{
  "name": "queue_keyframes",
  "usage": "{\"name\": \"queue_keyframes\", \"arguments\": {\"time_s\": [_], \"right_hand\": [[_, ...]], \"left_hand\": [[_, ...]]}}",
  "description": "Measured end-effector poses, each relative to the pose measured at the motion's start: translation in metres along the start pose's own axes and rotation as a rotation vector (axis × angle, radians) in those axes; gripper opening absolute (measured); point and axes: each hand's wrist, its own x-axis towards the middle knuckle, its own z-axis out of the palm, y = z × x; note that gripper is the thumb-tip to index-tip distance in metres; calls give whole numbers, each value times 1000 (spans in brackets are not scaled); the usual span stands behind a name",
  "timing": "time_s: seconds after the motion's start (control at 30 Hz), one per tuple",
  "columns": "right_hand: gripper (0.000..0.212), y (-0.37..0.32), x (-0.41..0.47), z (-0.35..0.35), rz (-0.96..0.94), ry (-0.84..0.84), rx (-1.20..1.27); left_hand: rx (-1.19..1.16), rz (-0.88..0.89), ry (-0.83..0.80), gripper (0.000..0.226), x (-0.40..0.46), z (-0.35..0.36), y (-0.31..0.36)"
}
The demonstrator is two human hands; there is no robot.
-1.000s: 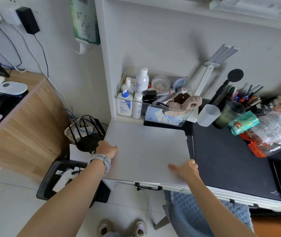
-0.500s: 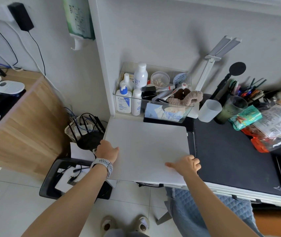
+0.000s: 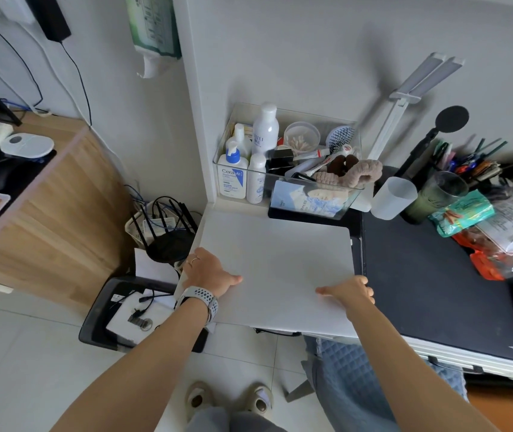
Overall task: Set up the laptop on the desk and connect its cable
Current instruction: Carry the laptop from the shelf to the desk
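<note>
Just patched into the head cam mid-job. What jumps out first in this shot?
The closed white laptop dominates the centre, lying flat at the desk's left end with its near edge past the desk front. The left hand grips its left edge and the right hand its near right part. Behind it stands a clear organizer bin crammed with toiletry bottles, and a black desk mat stretches to the right.

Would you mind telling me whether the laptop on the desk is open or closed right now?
Closed. The laptop lies flat with only its plain white lid showing, the left hand and right hand gripping its near corners.
</note>
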Motion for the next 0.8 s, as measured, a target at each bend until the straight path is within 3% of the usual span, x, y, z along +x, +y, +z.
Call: {"name": "queue_keyframes", "arguments": {"time_s": [0.13, 0.33, 0.47, 0.6, 0.8], "right_hand": [[119, 4, -1, 1, -67, 18, -41], [121, 10, -3, -1, -143, 32, -97], [135, 12, -6, 0, -195, -6, -90], [123, 18, -8, -5, -296, -54, -84], [114, 24, -14, -19, -407, 29, -45]], "left_hand": [[20, 52, -89, 130, -5, -1, 2], [213, 161, -178, 117, -14, -5, 7], [302, 180, -192, 114, -11, -5, 6], [274, 196, -185, 113, -12, -8, 5], [111, 192, -120, 110, -29, -8, 2]]}}
